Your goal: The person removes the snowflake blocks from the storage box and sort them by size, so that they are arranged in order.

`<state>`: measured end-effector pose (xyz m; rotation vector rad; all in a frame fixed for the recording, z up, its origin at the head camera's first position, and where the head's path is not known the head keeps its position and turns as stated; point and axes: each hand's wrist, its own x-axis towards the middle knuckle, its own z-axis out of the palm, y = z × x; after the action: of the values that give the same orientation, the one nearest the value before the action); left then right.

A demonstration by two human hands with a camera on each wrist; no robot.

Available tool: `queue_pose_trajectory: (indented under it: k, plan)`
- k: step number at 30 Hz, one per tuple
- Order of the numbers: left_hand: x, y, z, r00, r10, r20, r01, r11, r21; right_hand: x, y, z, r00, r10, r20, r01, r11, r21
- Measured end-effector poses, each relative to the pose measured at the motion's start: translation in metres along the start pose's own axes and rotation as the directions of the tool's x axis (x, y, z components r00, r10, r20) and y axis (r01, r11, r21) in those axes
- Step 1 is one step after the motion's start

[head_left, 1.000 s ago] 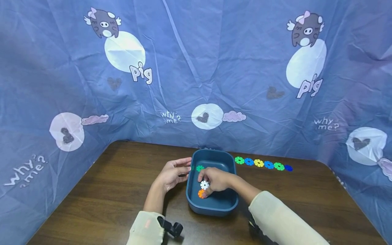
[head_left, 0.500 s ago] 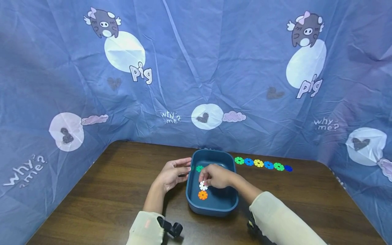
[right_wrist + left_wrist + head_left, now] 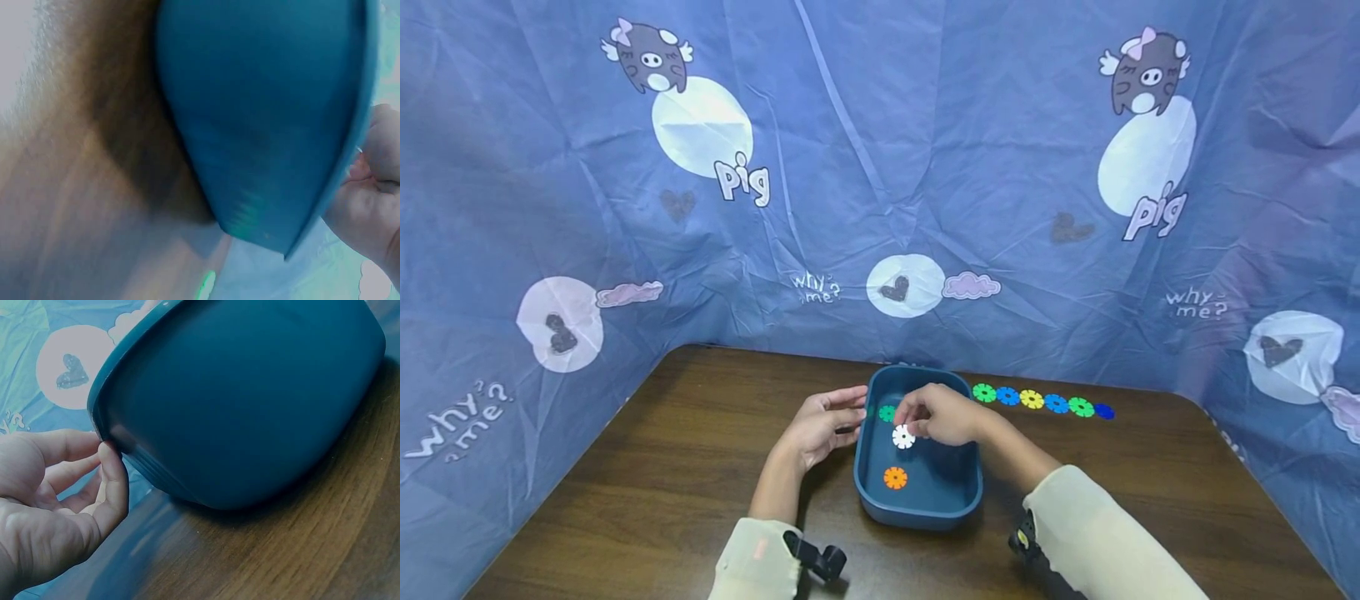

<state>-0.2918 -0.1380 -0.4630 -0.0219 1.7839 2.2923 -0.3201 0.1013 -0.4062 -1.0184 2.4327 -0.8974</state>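
Observation:
A blue-green plastic tub point(image 3: 917, 518) stands on the wooden table. My right hand point(image 3: 943, 417) reaches inside it, thumb and fingers pinching a white notched snowflake disc point(image 3: 903, 437). On the tub floor lie an orange snowflake disc point(image 3: 895, 477) near the front and a green one point(image 3: 887, 413) near the left wall. My left hand point(image 3: 822, 429) is beside the tub, its relaxed fingertips touching the outside under the rim point(image 3: 95, 403). In the right wrist view, the tub wall point(image 3: 262, 112) hides most of the right hand.
Right of the tub, a row of snowflake discs point(image 3: 1032, 399) in green, blue and yellow lies on the table point(image 3: 1112, 483). Behind the table hangs a blue printed cloth point(image 3: 1037, 333). A black wrist mount point(image 3: 820, 557) juts from the left sleeve.
The right hand has drawn the white disc away from the orange one, up and toward the back of the tub. The left hand has stayed at the tub's side.

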Motion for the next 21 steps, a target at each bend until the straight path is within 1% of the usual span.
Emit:
queue_pose_trajectory:
  k: [5,11,17,21]
  plan:
    - [0.0,0.0,0.0,1.0,-0.003,-0.008,0.004,1.0,0.012,-0.01,0.002,-0.015,0.999,0.007,-0.048,-0.006,1.0,0.023]
    - [0.002,-0.002,-0.001,1.0,0.01,-0.008,-0.01,1.0,-0.002,-0.023,0.006,-0.037,0.993,0.043,-0.106,-0.042,0.999,0.009]
    - [0.002,-0.001,-0.001,1.0,0.009,-0.006,-0.009,1.0,0.005,-0.04,0.02,-0.059,0.986,0.059,-0.157,-0.059,0.998,0.003]
    - [0.003,-0.002,-0.001,1.0,0.005,-0.01,-0.005,1.0,0.003,-0.052,0.032,-0.073,0.981,0.067,-0.181,-0.062,0.998,0.029]
